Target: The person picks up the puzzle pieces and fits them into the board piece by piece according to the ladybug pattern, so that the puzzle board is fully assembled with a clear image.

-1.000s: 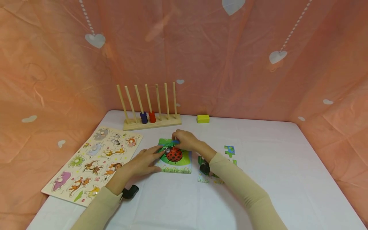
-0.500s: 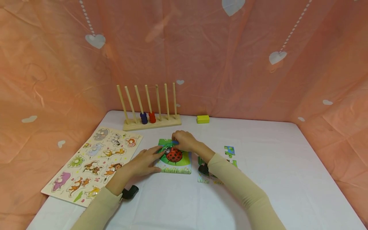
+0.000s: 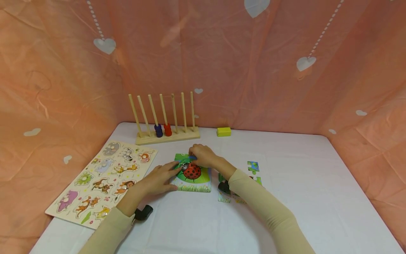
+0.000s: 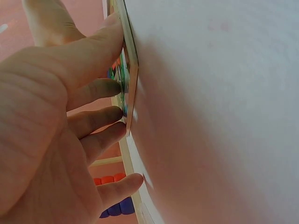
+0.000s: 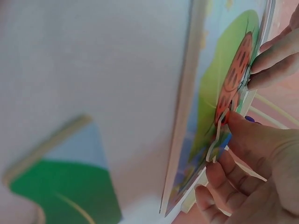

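Observation:
A square ladybug puzzle board (image 3: 193, 187) lies flat on the white table. My left hand (image 3: 160, 179) rests on its left side, with fairly straight fingers on the picture and the thumb at the near left edge. At the upper right of the board, my right hand (image 3: 204, 155) pinches a puzzle piece (image 5: 218, 140) between thumb and fingers. In the right wrist view the piece stands tilted against the picture, beside the ladybug's red body. Whether it sits in its slot I cannot tell. The head view shows only a bit of blue at those fingertips.
Loose puzzle pieces (image 3: 253, 166) lie right of the board, partly hidden under my right forearm. An animal peg puzzle (image 3: 108, 176) is at the left. Behind stand a wooden peg rack (image 3: 187, 134) with blue and red beads and a yellow block (image 3: 223, 132).
My right forearm has shifted very slightly left. Both hands stay in place on the ladybug board, and nothing else has visibly moved.

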A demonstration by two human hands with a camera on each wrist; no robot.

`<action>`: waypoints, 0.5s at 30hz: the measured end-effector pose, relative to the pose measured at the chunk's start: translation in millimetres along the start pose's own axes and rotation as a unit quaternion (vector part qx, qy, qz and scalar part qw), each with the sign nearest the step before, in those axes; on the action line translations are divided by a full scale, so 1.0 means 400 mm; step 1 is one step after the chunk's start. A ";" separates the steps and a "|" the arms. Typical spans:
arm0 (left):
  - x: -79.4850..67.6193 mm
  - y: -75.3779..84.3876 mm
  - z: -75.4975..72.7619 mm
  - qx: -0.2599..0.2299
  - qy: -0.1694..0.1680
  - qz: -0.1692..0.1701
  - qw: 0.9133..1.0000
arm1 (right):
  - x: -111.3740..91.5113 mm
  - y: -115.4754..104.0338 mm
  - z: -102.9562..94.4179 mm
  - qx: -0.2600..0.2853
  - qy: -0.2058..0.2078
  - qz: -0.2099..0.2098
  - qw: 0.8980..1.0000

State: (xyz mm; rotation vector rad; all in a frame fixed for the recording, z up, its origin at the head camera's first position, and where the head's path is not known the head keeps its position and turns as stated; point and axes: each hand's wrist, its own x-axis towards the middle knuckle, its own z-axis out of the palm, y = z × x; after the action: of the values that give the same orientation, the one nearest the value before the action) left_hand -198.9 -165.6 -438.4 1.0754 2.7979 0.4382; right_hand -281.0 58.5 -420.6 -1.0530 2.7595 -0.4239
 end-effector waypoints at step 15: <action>-0.002 0.002 -0.001 -0.010 -0.001 -0.002 1.000 | -0.018 0.008 0.005 -0.017 0.020 -0.024 0.999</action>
State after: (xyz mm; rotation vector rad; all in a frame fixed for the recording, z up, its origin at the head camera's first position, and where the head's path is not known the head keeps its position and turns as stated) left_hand -197.9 -165.5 -437.7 1.0655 2.7881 0.4643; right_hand -276.9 65.1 -423.2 -1.1327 2.7905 -0.4086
